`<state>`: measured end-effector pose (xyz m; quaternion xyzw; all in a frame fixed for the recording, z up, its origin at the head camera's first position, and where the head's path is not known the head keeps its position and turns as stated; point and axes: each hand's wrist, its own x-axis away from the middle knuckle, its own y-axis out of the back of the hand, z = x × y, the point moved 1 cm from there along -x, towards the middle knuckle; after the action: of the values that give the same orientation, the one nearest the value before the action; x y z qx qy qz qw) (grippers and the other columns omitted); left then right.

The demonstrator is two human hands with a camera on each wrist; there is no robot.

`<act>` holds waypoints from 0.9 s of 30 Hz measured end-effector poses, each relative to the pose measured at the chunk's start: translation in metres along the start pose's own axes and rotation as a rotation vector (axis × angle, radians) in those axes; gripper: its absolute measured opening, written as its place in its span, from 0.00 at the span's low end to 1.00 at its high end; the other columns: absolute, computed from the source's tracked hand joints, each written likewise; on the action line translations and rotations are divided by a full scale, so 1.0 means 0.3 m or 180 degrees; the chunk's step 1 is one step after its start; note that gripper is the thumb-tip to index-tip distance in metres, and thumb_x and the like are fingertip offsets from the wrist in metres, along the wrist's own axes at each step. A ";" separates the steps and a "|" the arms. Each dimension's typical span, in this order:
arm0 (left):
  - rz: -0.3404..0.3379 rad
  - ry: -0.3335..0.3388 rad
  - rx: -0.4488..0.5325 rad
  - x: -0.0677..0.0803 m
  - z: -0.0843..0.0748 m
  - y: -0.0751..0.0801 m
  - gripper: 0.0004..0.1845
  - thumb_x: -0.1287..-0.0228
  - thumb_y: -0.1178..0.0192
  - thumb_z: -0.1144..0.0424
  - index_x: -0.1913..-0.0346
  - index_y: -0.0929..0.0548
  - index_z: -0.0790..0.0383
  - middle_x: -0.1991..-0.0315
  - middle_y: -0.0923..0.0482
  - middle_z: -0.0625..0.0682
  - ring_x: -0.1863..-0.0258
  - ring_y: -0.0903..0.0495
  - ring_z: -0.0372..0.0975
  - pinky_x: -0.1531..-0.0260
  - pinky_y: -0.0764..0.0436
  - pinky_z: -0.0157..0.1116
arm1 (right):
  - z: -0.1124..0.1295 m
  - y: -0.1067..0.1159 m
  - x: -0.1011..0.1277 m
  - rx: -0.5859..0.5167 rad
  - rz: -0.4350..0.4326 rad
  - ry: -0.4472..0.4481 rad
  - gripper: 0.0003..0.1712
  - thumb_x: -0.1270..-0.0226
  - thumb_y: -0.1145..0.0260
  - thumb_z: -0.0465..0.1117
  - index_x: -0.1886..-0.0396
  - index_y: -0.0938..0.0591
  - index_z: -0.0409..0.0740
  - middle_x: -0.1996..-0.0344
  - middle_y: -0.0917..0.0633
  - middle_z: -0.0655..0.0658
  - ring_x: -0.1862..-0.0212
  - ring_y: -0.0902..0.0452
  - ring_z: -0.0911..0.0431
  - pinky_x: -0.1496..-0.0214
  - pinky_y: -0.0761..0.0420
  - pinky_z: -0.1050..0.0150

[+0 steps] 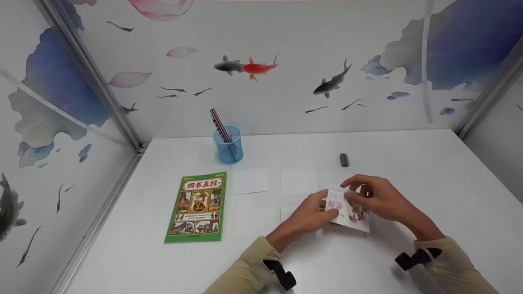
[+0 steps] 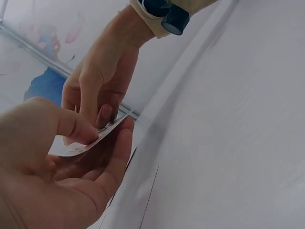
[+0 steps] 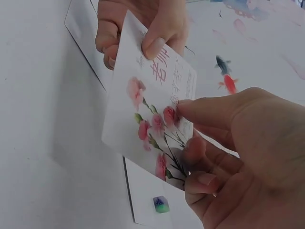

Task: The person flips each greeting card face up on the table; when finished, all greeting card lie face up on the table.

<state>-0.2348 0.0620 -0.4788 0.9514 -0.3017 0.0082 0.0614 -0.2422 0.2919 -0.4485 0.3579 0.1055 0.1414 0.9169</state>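
Both hands hold a white card (image 1: 349, 216) just above the table, to the right of the middle. Pink carnations and red Chinese characters are printed on the card (image 3: 152, 114), as the right wrist view shows. My left hand (image 1: 306, 218) pinches its left side, thumb on the printed face and fingers behind. At the opposite side my right hand (image 1: 378, 198) pinches it, thumb on the face near the flowers. In the left wrist view the card (image 2: 90, 145) appears nearly edge-on and slightly bent between the hands.
Several blank white cards (image 1: 250, 182) lie in rows on the white table (image 1: 135, 261). Left of them is a green-bordered book (image 1: 196, 208). A blue cup (image 1: 229, 149) with striped pencils (image 1: 220, 126) stands at the back; a small dark block (image 1: 344, 160) lies behind my hands.
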 end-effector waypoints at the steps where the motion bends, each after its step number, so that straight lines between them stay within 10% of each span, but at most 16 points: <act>1: -0.0052 -0.0009 0.0128 -0.001 -0.001 0.000 0.21 0.23 0.39 0.65 0.31 0.21 0.58 0.51 0.10 0.48 0.54 0.10 0.34 0.51 0.10 0.36 | -0.003 0.002 0.000 -0.0002 -0.0009 -0.0048 0.14 0.24 0.26 0.44 0.43 0.12 0.50 0.58 0.11 0.45 0.71 0.22 0.58 0.73 0.20 0.66; 9: -0.0440 0.0077 0.0700 -0.004 0.002 0.003 0.25 0.26 0.33 0.67 0.31 0.26 0.56 0.52 0.12 0.55 0.57 0.07 0.45 0.52 0.07 0.44 | -0.032 0.026 0.002 0.0114 0.0102 -0.0317 0.23 0.24 0.27 0.52 0.36 0.16 0.46 0.61 0.11 0.45 0.66 0.15 0.55 0.66 0.18 0.66; 16: -0.0471 0.0021 0.0143 0.003 0.008 0.005 0.23 0.21 0.35 0.60 0.28 0.24 0.51 0.54 0.07 0.50 0.60 0.07 0.39 0.56 0.08 0.40 | 0.002 0.015 0.013 0.0311 0.0066 0.0297 0.34 0.29 0.22 0.47 0.26 0.21 0.52 0.35 0.14 0.47 0.41 0.16 0.50 0.46 0.17 0.58; 23: -0.0561 0.0037 0.0053 0.008 0.005 0.012 0.30 0.29 0.27 0.55 0.28 0.26 0.51 0.46 0.11 0.48 0.53 0.12 0.34 0.54 0.15 0.33 | 0.000 0.026 0.005 0.0312 -0.0012 0.0104 0.32 0.31 0.20 0.48 0.30 0.18 0.50 0.59 0.14 0.48 0.63 0.16 0.59 0.61 0.17 0.69; 27: -0.0298 -0.0103 -0.0028 0.006 0.008 0.012 0.26 0.29 0.29 0.65 0.33 0.25 0.49 0.42 0.12 0.48 0.53 0.12 0.33 0.55 0.16 0.30 | -0.012 0.038 0.012 0.0431 -0.0152 0.0135 0.33 0.33 0.18 0.45 0.30 0.18 0.50 0.56 0.14 0.47 0.58 0.18 0.58 0.60 0.19 0.67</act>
<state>-0.2355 0.0579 -0.4807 0.9642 -0.2578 -0.0114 0.0611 -0.2419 0.3034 -0.4436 0.4134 0.1427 0.1196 0.8913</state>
